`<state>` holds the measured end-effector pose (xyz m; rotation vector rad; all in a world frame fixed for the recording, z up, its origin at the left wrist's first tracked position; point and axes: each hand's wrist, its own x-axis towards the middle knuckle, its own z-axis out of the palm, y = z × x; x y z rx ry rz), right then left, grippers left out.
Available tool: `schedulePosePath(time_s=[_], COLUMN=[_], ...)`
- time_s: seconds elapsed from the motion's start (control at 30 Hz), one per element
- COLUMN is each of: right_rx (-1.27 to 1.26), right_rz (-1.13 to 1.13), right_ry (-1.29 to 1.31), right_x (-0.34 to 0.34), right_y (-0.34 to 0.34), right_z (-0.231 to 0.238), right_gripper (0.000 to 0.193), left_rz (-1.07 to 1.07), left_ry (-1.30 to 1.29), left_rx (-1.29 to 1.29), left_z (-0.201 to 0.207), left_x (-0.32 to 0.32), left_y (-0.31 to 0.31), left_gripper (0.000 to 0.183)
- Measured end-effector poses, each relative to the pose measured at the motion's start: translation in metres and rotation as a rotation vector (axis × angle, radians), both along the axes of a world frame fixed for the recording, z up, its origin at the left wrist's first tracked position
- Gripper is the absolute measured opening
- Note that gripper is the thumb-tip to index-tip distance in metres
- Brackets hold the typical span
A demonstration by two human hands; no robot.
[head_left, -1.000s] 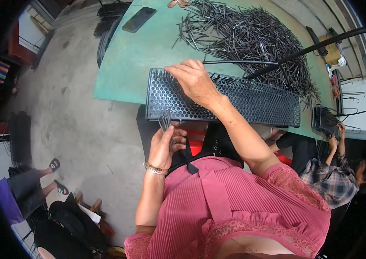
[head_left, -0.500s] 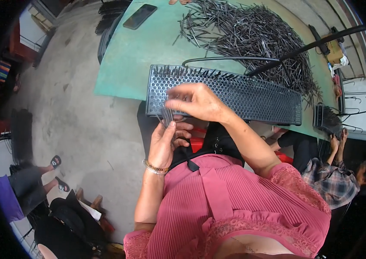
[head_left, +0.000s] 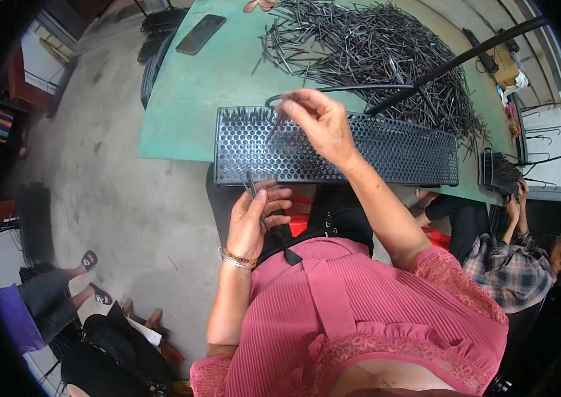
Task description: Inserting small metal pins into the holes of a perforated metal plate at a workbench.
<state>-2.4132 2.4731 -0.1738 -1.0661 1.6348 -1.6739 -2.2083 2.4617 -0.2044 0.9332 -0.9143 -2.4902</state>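
A long black perforated rack lies across my lap at the near edge of the green table. Short dark pins stand in its holes along the far left. My left hand, just off the near left edge, is closed on a small bunch of thin dark rods between thumb and fingers. Over the rack's far side, my right hand pinches one or more dark rods pointing down at the holes; they are slightly blurred. Whether their tips are in the holes I cannot tell.
A large heap of dark rods covers the far part of the green table. A phone lies at its left. A black bar slants over the heap. At the right, a co-worker handles another dark rack.
My right hand has moved up and away from my left hand, to the rack's far side, with dark rods in its fingers. The bunch in my left hand looks thinner.
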Motion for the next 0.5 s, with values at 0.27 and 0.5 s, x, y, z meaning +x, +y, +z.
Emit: schedulePosePath(time_s=[0.27, 0.5], right_rx=[-0.017, -0.018], right_rz=[-0.093, -0.076], right_ry=[0.386, 0.364], right_x=[-0.006, -0.006], right_y=[-0.013, -0.013], right_z=[-0.009, -0.01], right_gripper=[0.019, 0.018], left_rz=[-0.005, -0.002], left_ry=[-0.011, -0.021], left_rx=[0.007, 0.007], left_z=[-0.004, -0.006], left_x=[0.001, 0.002], left_y=[0.004, 0.005], left_gripper=[0.031, 0.029])
